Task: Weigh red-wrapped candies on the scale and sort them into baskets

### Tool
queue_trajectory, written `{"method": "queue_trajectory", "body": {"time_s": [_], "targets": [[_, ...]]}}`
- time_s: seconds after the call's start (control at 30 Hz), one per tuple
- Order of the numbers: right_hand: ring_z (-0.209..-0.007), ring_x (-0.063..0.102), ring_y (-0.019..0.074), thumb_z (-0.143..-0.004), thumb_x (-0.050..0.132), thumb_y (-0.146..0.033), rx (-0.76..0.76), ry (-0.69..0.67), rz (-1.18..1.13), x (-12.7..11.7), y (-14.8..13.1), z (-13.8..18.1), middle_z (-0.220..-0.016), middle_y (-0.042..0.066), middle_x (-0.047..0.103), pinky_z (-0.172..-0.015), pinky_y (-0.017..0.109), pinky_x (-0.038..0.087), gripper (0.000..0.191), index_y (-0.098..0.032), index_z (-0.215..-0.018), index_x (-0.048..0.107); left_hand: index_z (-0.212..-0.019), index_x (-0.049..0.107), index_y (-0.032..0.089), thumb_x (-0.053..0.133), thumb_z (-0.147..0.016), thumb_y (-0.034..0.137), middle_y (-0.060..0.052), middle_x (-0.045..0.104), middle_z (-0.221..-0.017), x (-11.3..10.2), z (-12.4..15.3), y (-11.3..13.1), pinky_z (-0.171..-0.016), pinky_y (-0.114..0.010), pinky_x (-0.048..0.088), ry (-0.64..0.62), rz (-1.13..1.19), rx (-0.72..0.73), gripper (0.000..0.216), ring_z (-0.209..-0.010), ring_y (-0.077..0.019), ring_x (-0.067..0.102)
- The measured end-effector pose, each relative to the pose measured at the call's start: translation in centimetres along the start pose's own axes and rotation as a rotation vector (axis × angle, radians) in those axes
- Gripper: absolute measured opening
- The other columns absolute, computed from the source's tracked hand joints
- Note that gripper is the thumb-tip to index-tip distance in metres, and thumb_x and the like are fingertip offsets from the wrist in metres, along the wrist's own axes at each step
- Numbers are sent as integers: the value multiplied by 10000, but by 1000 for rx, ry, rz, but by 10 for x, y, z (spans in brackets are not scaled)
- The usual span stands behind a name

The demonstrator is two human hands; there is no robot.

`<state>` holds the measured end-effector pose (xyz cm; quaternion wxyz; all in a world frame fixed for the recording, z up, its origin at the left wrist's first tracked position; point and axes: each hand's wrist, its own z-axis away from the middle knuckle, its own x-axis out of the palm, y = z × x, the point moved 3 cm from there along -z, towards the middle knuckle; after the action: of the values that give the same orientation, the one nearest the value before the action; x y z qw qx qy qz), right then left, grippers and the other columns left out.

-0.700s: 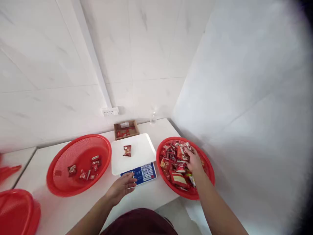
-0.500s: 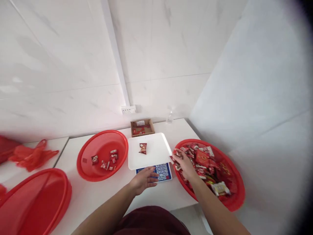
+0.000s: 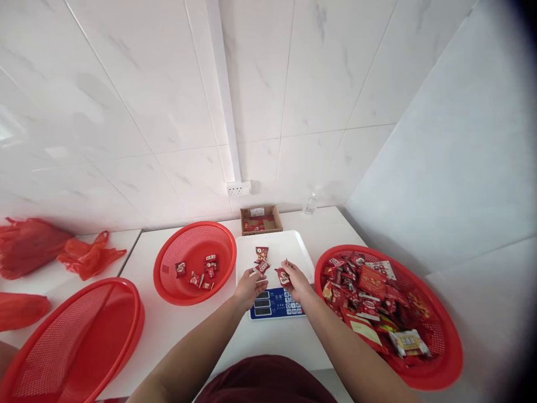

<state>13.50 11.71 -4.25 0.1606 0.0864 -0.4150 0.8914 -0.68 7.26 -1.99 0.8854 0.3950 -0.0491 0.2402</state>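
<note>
A white scale (image 3: 293, 246) with a blue keypad stands in the middle of the white table. One red candy packet (image 3: 262, 253) lies on its tray. My left hand (image 3: 248, 287) pinches a small red packet (image 3: 262, 267) over the tray's front edge. Beside it, my right hand (image 3: 297, 279) pinches another red packet (image 3: 282, 275) over the tray. A red basket (image 3: 436, 358) at the right is full of red snack packets. The red basket (image 3: 193, 238) at the left holds several packets.
A small cardboard box (image 3: 260, 219) with red packets and a clear bottle (image 3: 309, 204) stand against the tiled wall. Stacked empty red baskets (image 3: 71, 341) sit at the near left. Red plastic bags (image 3: 50, 249) lie at the far left. A white wall closes the right side.
My right hand left the full basket and came over the scale tray with a packet. My left hand rose from the keypad to the tray edge, now pinching a packet. The view swung left.
</note>
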Motion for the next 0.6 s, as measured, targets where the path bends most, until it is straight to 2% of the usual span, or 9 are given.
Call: {"method": "queue_trajectory", "body": {"time_s": [0.13,0.23,0.33,0.4,0.5,0.6], "targets": [[-457,530,76,-688,680,-342,28,-25,-87,-2,1,0,-589,-62,581,-416,181,414,277,-230,-883,518,-1394,143,276,616,-783,341,-81,601,-970,-3,7,-8,-724,-314,491,11,-59,-35,776,-708,-149,632],[-522,573,107,-688,676,-325,-4,-63,-101,3,4,6,-634,-48,612,-458,211,452,279,-233,-903,525,-1420,92,297,605,-768,451,-119,586,-1086,3,15,-14,-752,-340,487,-53,-123,-47,844,-751,-166,638],[-614,614,141,-677,683,-338,-40,-136,-100,11,7,16,-711,-22,648,-534,246,488,298,-232,-910,530,-1418,119,278,597,-769,472,-111,613,-1053,9,20,-17,-758,-328,484,-103,-101,-42,829,-726,-155,637],[-649,625,148,-681,680,-376,-41,-185,-80,16,9,22,-755,-8,660,-568,255,494,306,-231,-907,534,-1396,201,260,624,-765,427,-92,628,-996,12,20,-17,-764,-313,485,-133,-68,-33,777,-691,-138,632],[-690,629,146,-700,656,-441,-39,-258,-1,19,9,31,-821,13,670,-581,246,487,314,-223,-899,548,-1330,324,224,661,-757,258,-60,634,-900,12,17,-17,-776,-297,490,-178,-22,-38,666,-669,-118,628],[-682,615,128,-719,629,-472,-8,-271,95,18,9,32,-840,15,665,-547,219,463,308,-220,-882,562,-1283,355,200,648,-731,92,-32,633,-824,7,14,-16,-746,-277,503,-148,0,-41,634,-636,-104,622]]}}
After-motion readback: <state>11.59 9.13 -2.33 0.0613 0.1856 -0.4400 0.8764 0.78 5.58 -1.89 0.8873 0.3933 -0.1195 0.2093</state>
